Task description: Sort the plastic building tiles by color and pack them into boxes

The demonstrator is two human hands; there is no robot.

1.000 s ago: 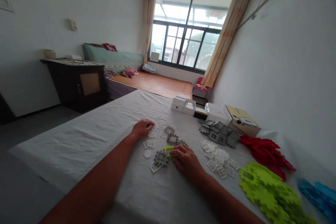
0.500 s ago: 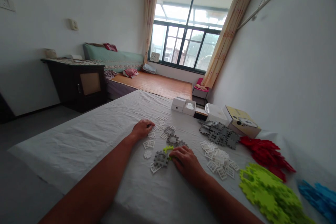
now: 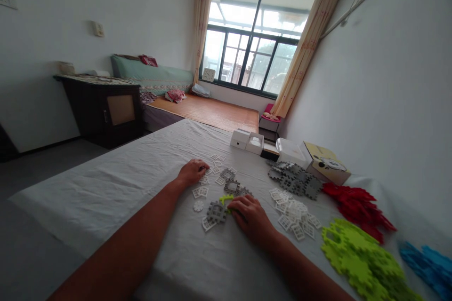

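My left hand (image 3: pixel 192 172) rests on the cloth with its fingers curled together beside small white window-shaped pieces (image 3: pixel 204 179); whatever is under its fingertips is hidden. My right hand (image 3: pixel 250 216) lies palm down with its fingers bent over a lime-green piece (image 3: pixel 225 198), which is partly covered by the fingertips. Just left of that hand sits a grey notched square piece (image 3: pixel 216 211), overlapping a white window piece (image 3: pixel 208 224). A white round clock-like piece (image 3: pixel 198 206) lies nearby. More grey notched frames (image 3: pixel 232 186) are farther back between the hands.
To the right lie a heap of white window pieces (image 3: pixel 294 211) and piles of grey (image 3: pixel 296 179), red (image 3: pixel 358 207), lime-green (image 3: pixel 363 256) and blue (image 3: pixel 429 263) notched plates. Small white boxes (image 3: pixel 240 139) and a yellow box (image 3: pixel 325 162) stand along the back of the cloth-covered table (image 3: pixel 141 178).
Both hands keep nearly the same place and pose. The camera view has shifted very slightly; no piece has visibly been moved.
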